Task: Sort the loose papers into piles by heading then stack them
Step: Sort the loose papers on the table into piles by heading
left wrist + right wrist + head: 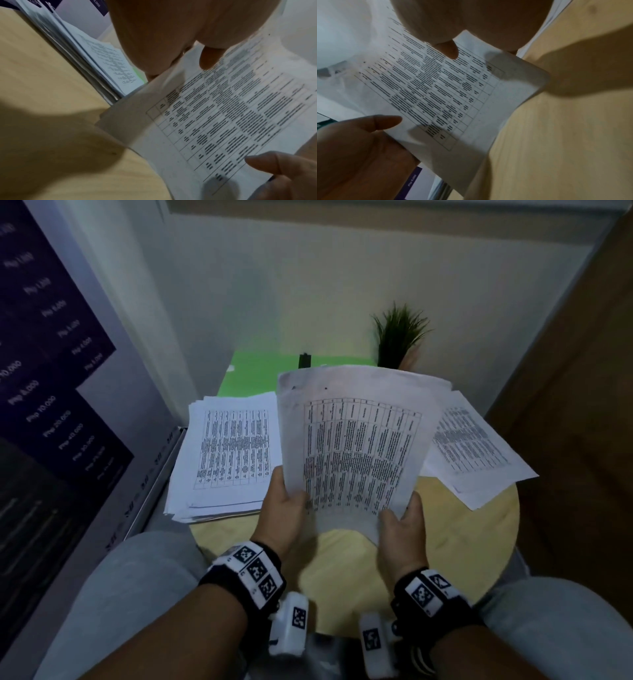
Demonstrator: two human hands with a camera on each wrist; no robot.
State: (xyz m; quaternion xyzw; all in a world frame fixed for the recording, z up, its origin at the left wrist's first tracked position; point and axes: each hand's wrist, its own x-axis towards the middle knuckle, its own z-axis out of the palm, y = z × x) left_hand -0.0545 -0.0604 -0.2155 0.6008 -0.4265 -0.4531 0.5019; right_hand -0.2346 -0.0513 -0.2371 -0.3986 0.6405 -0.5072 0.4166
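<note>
Two piles already lie on your round wooden table: a thick left pile at the far left and a thinner right pile at the far right, overhanging the rim. Between them, you hold a raised sheaf of table-printed sheets unsorted. Your left hand and right hand each pinch its near corners, thumbs on top.

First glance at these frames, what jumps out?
The sheaf of printed table sheets held up mid-frame, curved, gripped at its bottom corners by the left hand and right hand. Below it, two paper piles lie on the round wooden table: a thick left pile and a thinner right pile. A green plant stands behind.
</note>
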